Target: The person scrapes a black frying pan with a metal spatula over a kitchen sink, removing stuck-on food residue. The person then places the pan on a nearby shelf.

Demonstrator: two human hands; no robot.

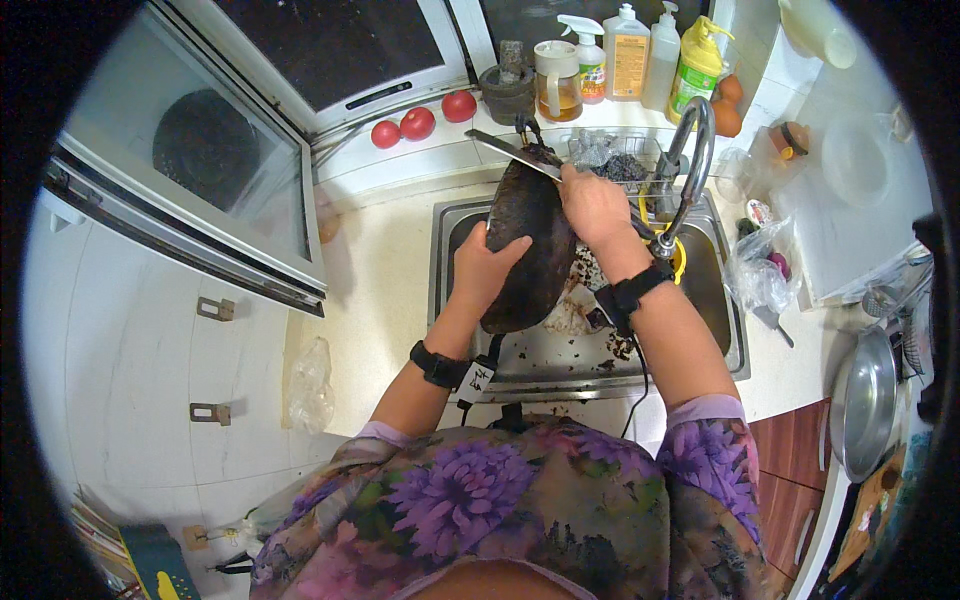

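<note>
A dark, crusted wok (529,232) is tipped on its side over the left bowl of the stainless steel sink (517,367). My left hand (486,266) grips its near-left edge, thumb lying across the blackened surface. In my right hand (596,199) is a knife (514,154), its blade pointing left across the far end of the wok. The knife's handle is hidden in my fist. Dark flakes (622,346) and a soiled, pale crumpled piece (574,307) lie in the sink below.
A chrome faucet (697,142) arches just right of my right hand. Behind the sink stand a wire rack (615,154), a stone mortar (506,94), bottles (626,56) and tomatoes (417,124). An open window sash (225,165) juts in at left. A plastic bag (765,262) sits at right.
</note>
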